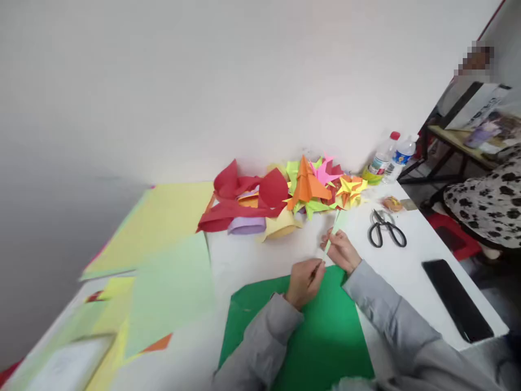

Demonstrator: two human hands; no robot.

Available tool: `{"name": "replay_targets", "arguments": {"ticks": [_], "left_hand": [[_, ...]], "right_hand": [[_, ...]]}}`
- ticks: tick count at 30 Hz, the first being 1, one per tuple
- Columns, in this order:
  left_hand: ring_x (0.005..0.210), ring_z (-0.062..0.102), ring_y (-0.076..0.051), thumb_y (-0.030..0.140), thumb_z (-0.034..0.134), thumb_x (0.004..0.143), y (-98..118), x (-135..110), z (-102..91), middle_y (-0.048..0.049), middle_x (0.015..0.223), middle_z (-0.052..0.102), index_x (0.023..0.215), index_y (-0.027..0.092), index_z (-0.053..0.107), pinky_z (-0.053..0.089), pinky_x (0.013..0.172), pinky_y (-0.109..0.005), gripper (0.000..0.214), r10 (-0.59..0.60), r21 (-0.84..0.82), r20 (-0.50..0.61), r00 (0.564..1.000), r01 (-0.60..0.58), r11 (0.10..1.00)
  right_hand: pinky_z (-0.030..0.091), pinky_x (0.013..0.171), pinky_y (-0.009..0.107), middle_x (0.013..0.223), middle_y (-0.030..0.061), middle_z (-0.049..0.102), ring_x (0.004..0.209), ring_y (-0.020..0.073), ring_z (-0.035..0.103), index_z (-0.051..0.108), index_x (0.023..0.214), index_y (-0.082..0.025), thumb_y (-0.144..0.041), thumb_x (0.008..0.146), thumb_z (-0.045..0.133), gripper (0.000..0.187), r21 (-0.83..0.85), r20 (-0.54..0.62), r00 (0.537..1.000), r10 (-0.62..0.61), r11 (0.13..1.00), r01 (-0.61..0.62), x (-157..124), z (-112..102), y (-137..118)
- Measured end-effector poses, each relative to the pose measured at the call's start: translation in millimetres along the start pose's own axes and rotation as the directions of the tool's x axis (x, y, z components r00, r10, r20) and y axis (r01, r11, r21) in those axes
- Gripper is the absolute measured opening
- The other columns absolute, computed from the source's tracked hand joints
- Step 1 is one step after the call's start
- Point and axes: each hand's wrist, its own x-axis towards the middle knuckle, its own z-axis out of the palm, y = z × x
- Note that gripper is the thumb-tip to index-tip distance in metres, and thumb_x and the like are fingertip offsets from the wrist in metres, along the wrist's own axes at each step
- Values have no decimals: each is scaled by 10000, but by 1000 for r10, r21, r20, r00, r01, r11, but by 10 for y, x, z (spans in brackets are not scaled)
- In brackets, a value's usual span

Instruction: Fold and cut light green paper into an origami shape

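Observation:
My right hand (343,251) is closed on a thin pale green paper strip (335,228) that sticks up and away from the fingers. My left hand (304,281) is closed in a pinch close below it, near the strip's lower end; what it grips is too small to make out. Both hands hover over the far edge of a dark green paper sheet (309,331) lying on the white table (260,255). Grey sleeves cover both forearms.
A pile of folded paper shapes (285,198) in red, orange, pink and yellow lies beyond the hands. Black scissors (385,228), two plastic bottles (388,155) and a black phone (456,298) are to the right. Pale green and yellow sheets (163,260) cover the left. Another person's spotted clothing (488,201) shows at far right.

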Motion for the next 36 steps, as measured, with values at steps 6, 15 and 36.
{"name": "replay_targets", "arguments": {"ticks": [6, 15, 36], "left_hand": [[472, 489, -101, 229, 436, 899, 0, 7, 22, -5, 519, 566, 611, 172, 577, 391, 528, -212, 325, 39, 5, -52, 998, -39, 999], [420, 467, -81, 163, 493, 844, 38, 28, 28, 25, 476, 538, 601, 171, 552, 357, 474, -201, 250, 81, 72, -115, 990, -73, 995], [410, 468, -82, 184, 504, 837, 58, 28, 16, 27, 478, 535, 641, 176, 569, 369, 461, -207, 207, 86, 58, -137, 987, -79, 995]], "right_hand": [[472, 639, 253, 624, -54, 631, 633, 103, 589, 611, 701, -191, -192, 561, 875, 299, 5, 11, 1000, 6, 1000, -6, 7, 6, -18], [469, 631, 236, 599, -38, 649, 614, 96, 581, 665, 744, -179, -211, 580, 873, 266, -44, 44, 999, 10, 999, -8, 8, -7, -13], [467, 633, 244, 607, -49, 637, 618, 97, 571, 653, 745, -197, -221, 587, 866, 266, -42, 51, 999, 16, 999, -14, 3, 10, -29]]}}
